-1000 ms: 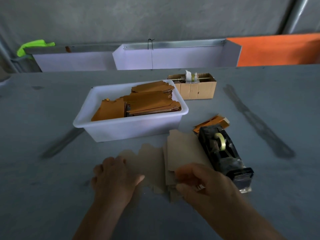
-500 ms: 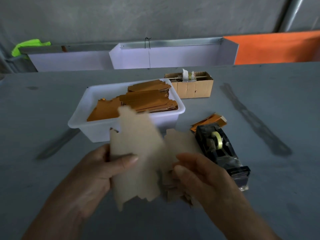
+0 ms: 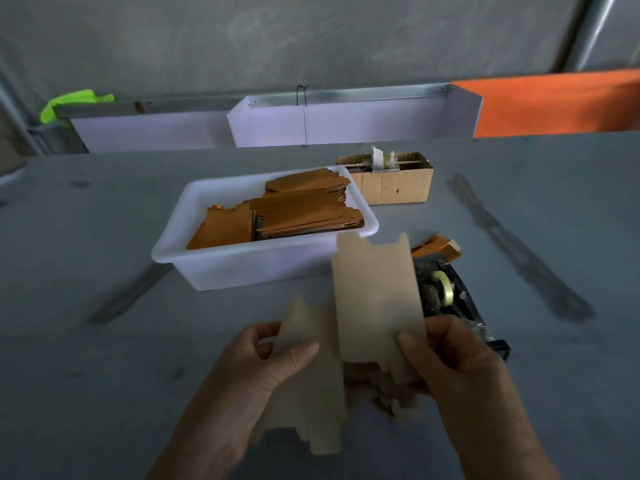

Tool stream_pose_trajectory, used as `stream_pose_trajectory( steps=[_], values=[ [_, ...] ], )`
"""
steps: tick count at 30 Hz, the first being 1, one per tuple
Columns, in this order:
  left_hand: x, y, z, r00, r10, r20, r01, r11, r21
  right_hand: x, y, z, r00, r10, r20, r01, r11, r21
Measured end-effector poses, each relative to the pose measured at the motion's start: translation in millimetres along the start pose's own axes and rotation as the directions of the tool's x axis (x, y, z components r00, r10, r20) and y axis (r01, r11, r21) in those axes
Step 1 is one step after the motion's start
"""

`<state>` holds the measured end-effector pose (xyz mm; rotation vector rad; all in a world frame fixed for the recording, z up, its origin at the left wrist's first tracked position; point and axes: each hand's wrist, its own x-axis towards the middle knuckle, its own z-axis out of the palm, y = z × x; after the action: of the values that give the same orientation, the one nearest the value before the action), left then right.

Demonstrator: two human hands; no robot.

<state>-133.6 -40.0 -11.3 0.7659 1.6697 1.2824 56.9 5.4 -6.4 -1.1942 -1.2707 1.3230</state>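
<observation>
Pinching flat tan card, both hands work just above the desk (image 3: 104, 375). The left hand (image 3: 249, 372) curls its thumb over the near face of a lower blank (image 3: 308, 393), fingers behind, so the sheet hangs down towards the person. The right hand (image 3: 460, 368) grips the bottom corner of an upright blank (image 3: 375, 299), thumb in front and fingers behind. The two sheets meet edge to edge between the hands; whether they join at a crease or are separate cannot be told. Under the hands a loose pile of blanks (image 3: 391, 400) lies on the desk.

The card looks thin, light and stiff enough to stand from one corner, yet it would likely kink if squeezed mid-panel, and its notched tabs look the weakest part. A hold near an edge, thumb flat on the face, seems safest.

Just beyond the right hand sits a black tape dispenser (image 3: 450, 299), with an orange card scrap (image 3: 436, 245) past it. Beyond the left hand stands a white tub (image 3: 242, 268) of orange-brown blanks (image 3: 304, 216), and farther off a small cardboard box (image 3: 394, 188).
</observation>
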Motion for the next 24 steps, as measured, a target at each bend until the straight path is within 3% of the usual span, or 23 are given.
stream_pose_trajectory(
  steps=[3, 4, 6, 7, 8, 9, 10, 12, 13, 15, 24],
  values=[
    [4, -18, 3, 0.993, 0.057, -0.103, -0.03, 0.968, 0.248, -4, 1, -1, 0.999, 0.022, 0.035, -0.026, 0.995, 0.1],
    [4, -20, 4, 0.986, 0.115, -0.117, -0.056, 0.905, 0.421, -6, 1, -1, 0.998, 0.041, 0.056, -0.049, 0.988, 0.147],
    [1, -15, 11, 0.942, 0.29, -0.166, -0.066, 0.648, 0.758, -8, 1, -1, 0.995, 0.057, 0.084, -0.074, 0.974, 0.214],
    [-2, -9, 14, 0.9, 0.393, -0.189, -0.079, 0.574, 0.815, -10, 0, -2, 0.994, 0.061, 0.09, -0.081, 0.969, 0.234],
    [-5, 0, 16, 0.855, 0.472, -0.214, -0.13, 0.595, 0.793, -10, 0, -2, 0.994, 0.064, 0.089, -0.085, 0.964, 0.251],
    [-9, 8, 17, 0.831, 0.502, -0.237, -0.216, 0.686, 0.695, -10, -1, -3, 0.993, 0.071, 0.091, -0.092, 0.961, 0.261],
    [-13, 17, 17, 0.862, 0.454, -0.227, -0.282, 0.801, 0.528, -10, -1, -4, 0.993, 0.075, 0.091, -0.097, 0.959, 0.265],
    [-19, 32, 22, 0.972, 0.234, 0.007, -0.234, 0.968, 0.094, -11, 0, -5, 0.991, 0.09, 0.101, -0.113, 0.96, 0.257],
    [-19, 34, 25, 0.977, 0.154, 0.149, -0.149, 0.988, -0.046, -11, 0, -5, 0.989, 0.094, 0.113, -0.12, 0.961, 0.251],
    [-20, 33, 31, 0.959, 0.108, 0.262, -0.083, 0.991, -0.107, -12, -1, -5, 0.985, 0.084, 0.149, -0.116, 0.968, 0.223],
    [-14, 21, 47, 0.968, 0.087, 0.235, -0.065, 0.993, -0.1, -9, -1, -7, 0.993, -0.012, 0.118, -0.014, 0.977, 0.212]
  ],
)
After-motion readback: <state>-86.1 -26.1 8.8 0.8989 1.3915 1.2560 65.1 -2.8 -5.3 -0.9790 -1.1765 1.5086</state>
